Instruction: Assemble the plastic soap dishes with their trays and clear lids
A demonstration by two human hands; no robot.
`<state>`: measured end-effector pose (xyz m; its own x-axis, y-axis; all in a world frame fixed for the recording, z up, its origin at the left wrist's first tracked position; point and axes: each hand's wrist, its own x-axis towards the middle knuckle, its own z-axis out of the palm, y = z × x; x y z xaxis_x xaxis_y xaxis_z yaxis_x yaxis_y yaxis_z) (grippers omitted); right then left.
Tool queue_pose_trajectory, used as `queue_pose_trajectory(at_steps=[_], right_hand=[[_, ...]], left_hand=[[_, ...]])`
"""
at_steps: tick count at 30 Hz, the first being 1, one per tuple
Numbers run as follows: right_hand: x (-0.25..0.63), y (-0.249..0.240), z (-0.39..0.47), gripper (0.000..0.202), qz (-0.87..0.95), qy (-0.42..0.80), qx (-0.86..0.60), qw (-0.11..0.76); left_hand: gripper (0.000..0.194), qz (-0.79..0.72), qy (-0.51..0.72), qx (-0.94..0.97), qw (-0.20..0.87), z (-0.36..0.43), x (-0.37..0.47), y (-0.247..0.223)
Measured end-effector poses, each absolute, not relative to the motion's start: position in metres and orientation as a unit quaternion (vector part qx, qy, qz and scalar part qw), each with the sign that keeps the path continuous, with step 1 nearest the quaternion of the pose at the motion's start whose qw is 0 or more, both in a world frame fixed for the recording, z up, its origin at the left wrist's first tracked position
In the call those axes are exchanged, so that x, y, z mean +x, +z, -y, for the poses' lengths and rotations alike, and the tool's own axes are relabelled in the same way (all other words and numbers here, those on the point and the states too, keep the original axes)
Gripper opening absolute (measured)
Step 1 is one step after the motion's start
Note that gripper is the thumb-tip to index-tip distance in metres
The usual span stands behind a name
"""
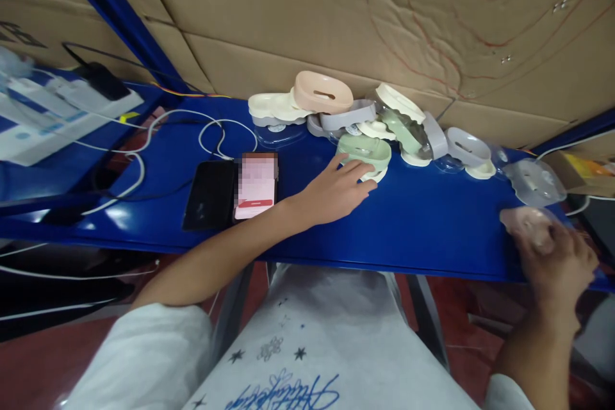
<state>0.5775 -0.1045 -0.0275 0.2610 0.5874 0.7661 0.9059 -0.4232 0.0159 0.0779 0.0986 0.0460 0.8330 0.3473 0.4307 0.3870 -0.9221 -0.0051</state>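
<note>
My left hand (336,195) reaches over the blue table, its fingers spread at the near edge of a green soap dish (368,148). A cream piece shows under that dish, partly covered by my fingers. At the table's right end my right hand (560,262) is closed on a pale pinkish, see-through soap dish (531,224), slightly blurred. Just behind it lies a clear soap dish (535,180). A peach soap dish (323,91) rests on top of the pile at the back, beside a cream one (271,106). A light grey soap dish (467,146) lies farther right.
A phone with a lit screen (257,182) and a dark phone (210,195) lie left of my forearm. White cables (144,166) run to a power strip (72,118). Cardboard (288,25) lines the back. An open carton (576,173) stands at the right.
</note>
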Motion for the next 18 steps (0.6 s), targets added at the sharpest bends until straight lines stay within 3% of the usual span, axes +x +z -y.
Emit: queue_pose_trajectory(at_steps=[8, 15, 18], right_hand=[[0.406, 0.008, 0.064, 0.069, 0.715, -0.109, -0.645, 0.245], [0.383, 0.025, 0.022, 0.062, 0.750, 0.054, -0.591, 0.292], [0.379, 0.026, 0.015, 0.056, 0.753, 0.102, -0.575, 0.303]], left_hand=[[0.037, 0.067, -0.209, -0.976, -0.015, -0.077, 0.093, 0.029], [0.060, 0.042, -0.225, -0.973, -0.037, -0.067, 0.099, 0.021], [0.060, 0.069, -0.239, -0.968, -0.018, -0.067, 0.100, 0.021]])
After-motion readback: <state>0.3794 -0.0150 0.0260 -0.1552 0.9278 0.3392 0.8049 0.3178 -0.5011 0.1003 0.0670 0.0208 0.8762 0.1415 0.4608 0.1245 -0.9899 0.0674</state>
